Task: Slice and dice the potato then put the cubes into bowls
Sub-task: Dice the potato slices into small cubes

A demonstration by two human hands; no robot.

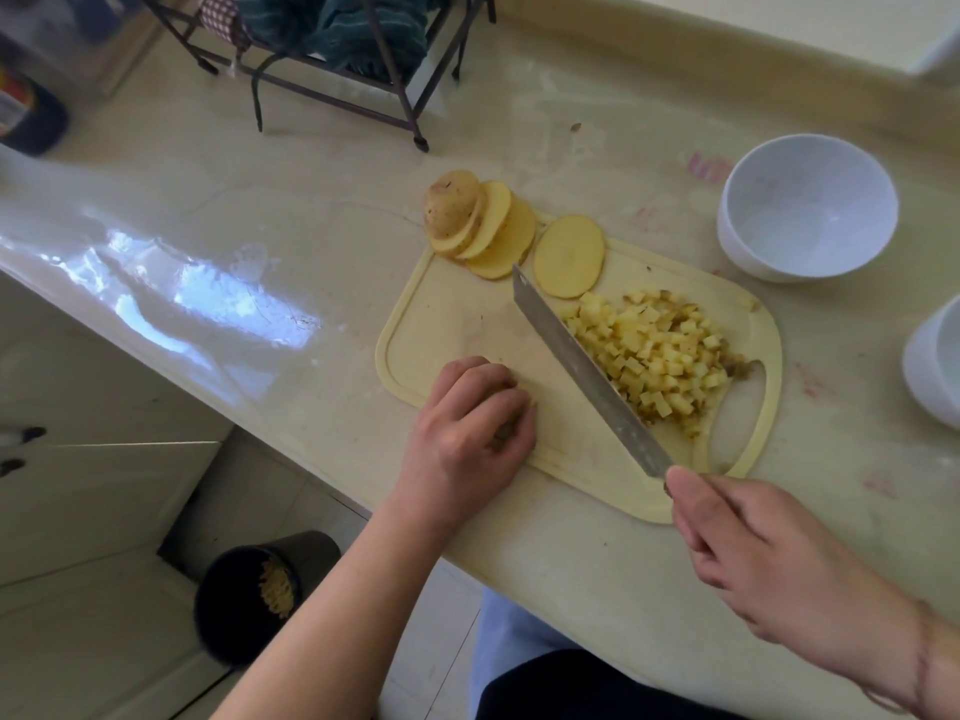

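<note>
Far left of both hands, down on the floor: dark bin [265, 595] with pale scraps inside. Left hand [475, 426] knuckles up on the near-left part of the cutting board [452, 324], fingers curled under; whether anything sits beneath them, impossible to tell. Beyond the left hand, at the board's far corner: fanned potato slices [493, 236] leaning on one another, skin-covered end piece on top, partly overhanging the board's edge. Just right of those, single round slice [569, 256] lying flat. Between the hands: knife [587, 371], blade running diagonally from near the flat slice back toward the right hand, edge against the left side of the potato cubes [657, 358]. Cubes heaped on the board's right half, above the right hand. Right hand [748, 553] wrapped around the knife handle at the board's near-right corner. Hands well apart. Beyond the right hand, off the board: white bowl [808, 207]; farther right, second white bowl [935, 363], cut by the frame edge.
</note>
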